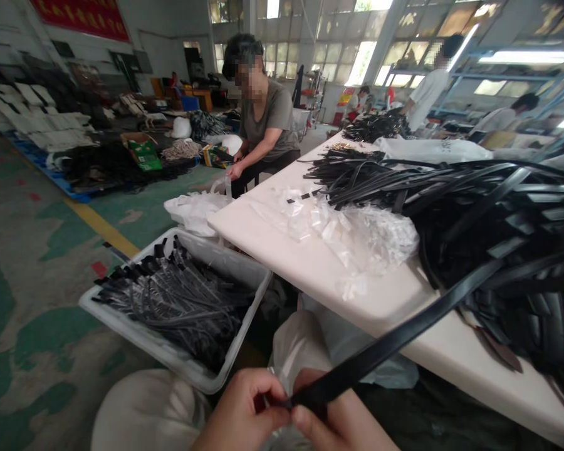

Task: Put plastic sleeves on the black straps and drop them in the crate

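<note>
At the bottom of the head view, my left hand [239,413] and my right hand [331,416] pinch the end of a long, flat black strap [380,351] between them. The strap rises to the upper right and reaches over a white folding table [366,307]. A thin white plastic bag [301,347] hangs just beyond my hands, and some film shows below them. On the table lies a heap of black straps [479,213], with a scatter of clear plastic sleeves [357,238] next to it.
A white plastic crate [225,258] of bagged black strips stands on the floor to the left of the table. A seated co-worker [267,119] handles a white bag at the far table end. Further back are other people, floor piles and a blue pallet [42,163].
</note>
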Available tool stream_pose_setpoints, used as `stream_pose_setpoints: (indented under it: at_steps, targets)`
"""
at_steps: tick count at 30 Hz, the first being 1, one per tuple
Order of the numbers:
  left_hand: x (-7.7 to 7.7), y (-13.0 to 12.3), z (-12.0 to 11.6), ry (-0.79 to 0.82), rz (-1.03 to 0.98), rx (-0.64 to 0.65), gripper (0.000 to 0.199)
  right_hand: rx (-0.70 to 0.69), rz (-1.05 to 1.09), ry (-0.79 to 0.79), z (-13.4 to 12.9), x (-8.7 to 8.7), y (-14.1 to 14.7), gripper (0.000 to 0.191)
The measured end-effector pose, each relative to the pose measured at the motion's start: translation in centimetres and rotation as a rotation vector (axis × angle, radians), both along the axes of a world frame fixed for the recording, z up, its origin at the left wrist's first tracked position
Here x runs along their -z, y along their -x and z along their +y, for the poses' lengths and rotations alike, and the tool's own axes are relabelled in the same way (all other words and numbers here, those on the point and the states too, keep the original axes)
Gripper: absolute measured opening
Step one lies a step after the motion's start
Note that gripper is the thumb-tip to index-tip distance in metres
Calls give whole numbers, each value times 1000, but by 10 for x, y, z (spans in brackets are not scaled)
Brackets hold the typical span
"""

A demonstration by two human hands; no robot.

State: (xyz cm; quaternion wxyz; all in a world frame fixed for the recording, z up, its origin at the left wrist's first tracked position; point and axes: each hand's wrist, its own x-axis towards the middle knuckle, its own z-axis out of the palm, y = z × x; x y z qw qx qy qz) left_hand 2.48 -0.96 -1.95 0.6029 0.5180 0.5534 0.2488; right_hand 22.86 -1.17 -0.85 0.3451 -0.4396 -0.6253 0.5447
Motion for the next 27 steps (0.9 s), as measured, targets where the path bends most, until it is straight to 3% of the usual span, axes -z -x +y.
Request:
stream_pose_setpoints:
  at_steps: [3, 5, 6, 8, 10, 13, 15, 18, 20, 22, 27]
  targets:
    - [-10, 8, 0, 31, 131, 64, 12, 353, 297, 184, 8, -2, -19, 56]
    - [-20, 10, 2, 50, 184, 92, 13, 615, 294, 208, 12, -6, -29, 51]
    - [-24, 9, 3, 61, 182, 113, 12, 675, 213, 144, 12, -8, -31, 48]
    - [-31, 4, 5, 89, 99, 162, 7, 612, 14, -56, 8, -10, -26, 45]
    - [-34, -3, 7, 95, -6, 199, 5, 401, -93, -190, 2, -7, -14, 39]
    - [-35, -6, 7, 37, -26, 205, 3, 61, -31, -196, -4, 0, -1, 28]
    - [-35, 1, 6, 3, 22, 186, 5, 77, 104, -137, 0, 3, -5, 36]
    - [-37, 14, 10, -35, 72, 155, 11, 484, 240, -76, 16, -3, -18, 38]
    - [-42, 18, 18, -130, 107, 124, 20, 626, 250, -59, 30, -14, -16, 36]
    - [-51, 17, 32, -289, 166, 72, 33, 571, 240, -69, 45, -28, 2, 39]
    - [-84, 19, 76, -653, 409, 6, 40, 171, 384, 32, 87, -63, 54, 46]
